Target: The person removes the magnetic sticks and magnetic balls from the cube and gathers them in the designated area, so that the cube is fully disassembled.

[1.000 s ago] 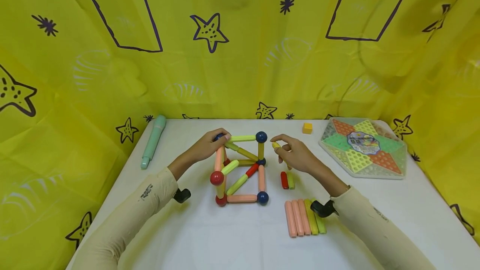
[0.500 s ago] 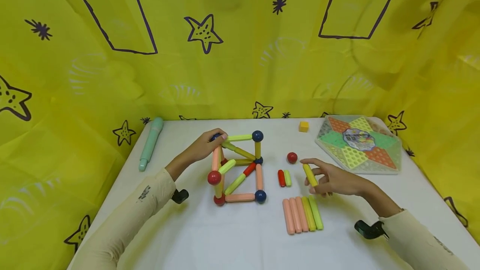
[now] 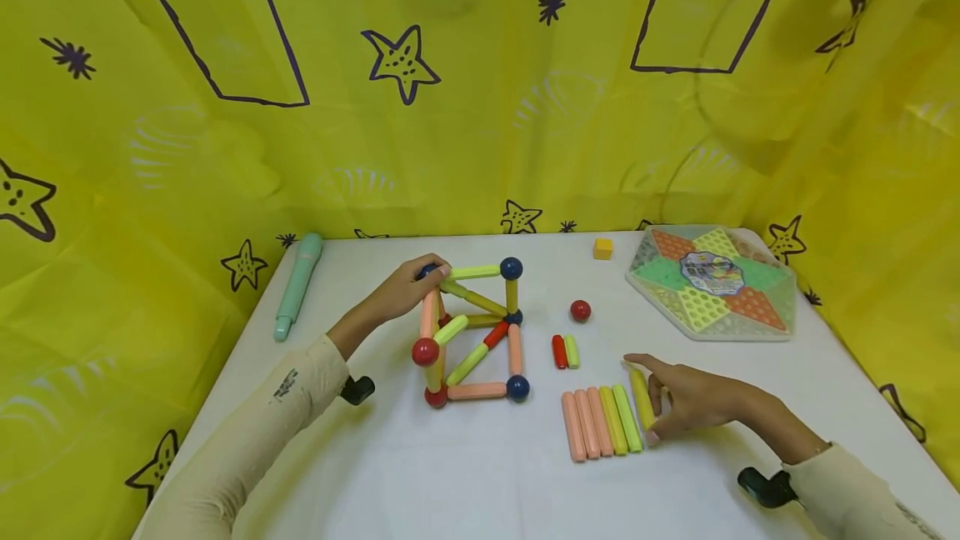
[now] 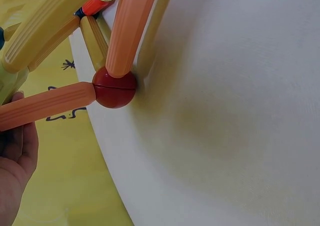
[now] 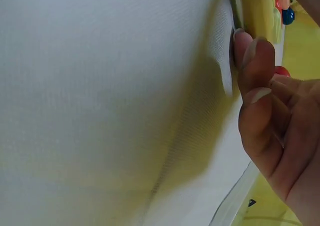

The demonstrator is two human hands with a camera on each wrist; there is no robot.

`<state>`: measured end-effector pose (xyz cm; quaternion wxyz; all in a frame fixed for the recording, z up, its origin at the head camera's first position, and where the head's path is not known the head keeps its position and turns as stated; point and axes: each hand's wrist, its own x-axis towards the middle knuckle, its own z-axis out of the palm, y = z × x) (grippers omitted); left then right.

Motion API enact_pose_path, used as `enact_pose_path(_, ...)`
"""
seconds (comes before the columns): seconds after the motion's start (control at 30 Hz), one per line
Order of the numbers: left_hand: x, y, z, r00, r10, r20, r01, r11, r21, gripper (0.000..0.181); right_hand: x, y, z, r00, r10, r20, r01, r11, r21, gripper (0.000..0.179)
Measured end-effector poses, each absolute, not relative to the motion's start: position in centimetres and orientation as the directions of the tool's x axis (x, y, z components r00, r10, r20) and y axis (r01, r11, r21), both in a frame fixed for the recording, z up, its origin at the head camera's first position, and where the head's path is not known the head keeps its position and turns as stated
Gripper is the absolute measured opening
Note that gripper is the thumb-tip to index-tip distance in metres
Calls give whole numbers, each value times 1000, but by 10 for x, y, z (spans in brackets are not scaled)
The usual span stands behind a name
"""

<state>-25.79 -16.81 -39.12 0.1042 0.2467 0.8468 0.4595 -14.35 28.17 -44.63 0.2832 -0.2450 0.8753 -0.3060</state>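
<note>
A cube-like frame of magnetic rods and balls [image 3: 477, 391] stands mid-table. My left hand [image 3: 408, 286] grips its upper back-left corner, partly covering a blue ball [image 3: 429, 271]. In the left wrist view, my left hand [image 4: 17, 166] is at the edge behind a pink rod [image 4: 47, 104], with a red ball [image 4: 115, 88] below. My right hand [image 3: 693, 400] pinches a yellow rod [image 3: 641, 394] by its two ends between thumb and fingers, right beside a row of pink, yellow and green rods [image 3: 602, 422]. In the right wrist view, my right fingers [image 5: 257, 110] curl close over the cloth.
A short red rod [image 3: 559, 352] and a short green rod [image 3: 572, 352] lie right of the frame, with a loose red ball [image 3: 580, 311] behind them. Farther back are an orange cube [image 3: 602, 249] and a hexagonal game box [image 3: 711, 282]. A green tube [image 3: 298, 286] lies at left.
My right hand has carried the yellow rod from beside the frame rightward and nearer, down to the rod row. The loose red ball has come into view. My left hand stays on its corner.
</note>
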Motion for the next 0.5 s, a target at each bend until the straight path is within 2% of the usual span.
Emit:
enact_pose_path(0.1, -266, -172, -403, -853, 518, 53, 329, 456, 827, 30, -144, 281, -447, -718, -612, -331, -263, 679, -685, 96)
enact_pose_path(0.27, -265, -173, -403, -851, 522, 48, 332, 465, 821, 31, -143, 279, -446, -718, -609, -337, -258, 683, -684, 86)
enact_pose_path(0.5, -265, -172, -402, -853, 521, 34, 324, 477, 817, 32, -138, 283, -445, -687, -643, -338, -216, 625, -750, 88)
